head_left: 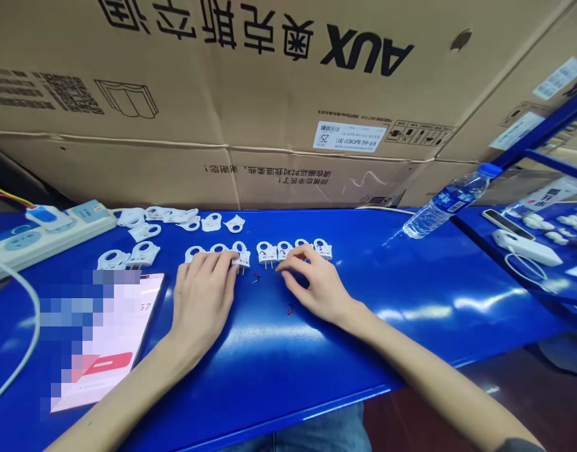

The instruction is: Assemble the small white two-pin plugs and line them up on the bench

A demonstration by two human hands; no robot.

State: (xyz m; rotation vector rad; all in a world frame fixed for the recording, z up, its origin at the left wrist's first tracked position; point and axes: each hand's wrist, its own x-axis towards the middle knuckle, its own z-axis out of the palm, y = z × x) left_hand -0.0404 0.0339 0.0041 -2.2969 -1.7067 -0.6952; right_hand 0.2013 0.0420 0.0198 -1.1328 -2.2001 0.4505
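Note:
A row of white ring-topped plug pieces with metal pins stands on the blue table (345,358). My left hand (203,292) lies over the left part of the row, its fingers closed on a white plug piece (242,256). My right hand (316,282) is curved with thumb and fingers apart, beside the right part of the row; nothing shows between them. Between the hands stands another white plug piece (266,252). A small red and black part (257,276) lies below it, and a second small red part (290,309) lies nearer the front.
More white pieces (211,221) lie behind on the left. A power strip (48,232) and a phone (123,326) are at the left. A large cardboard box (269,144) walls the back. A water bottle (451,201) leans by a blue frame at the right.

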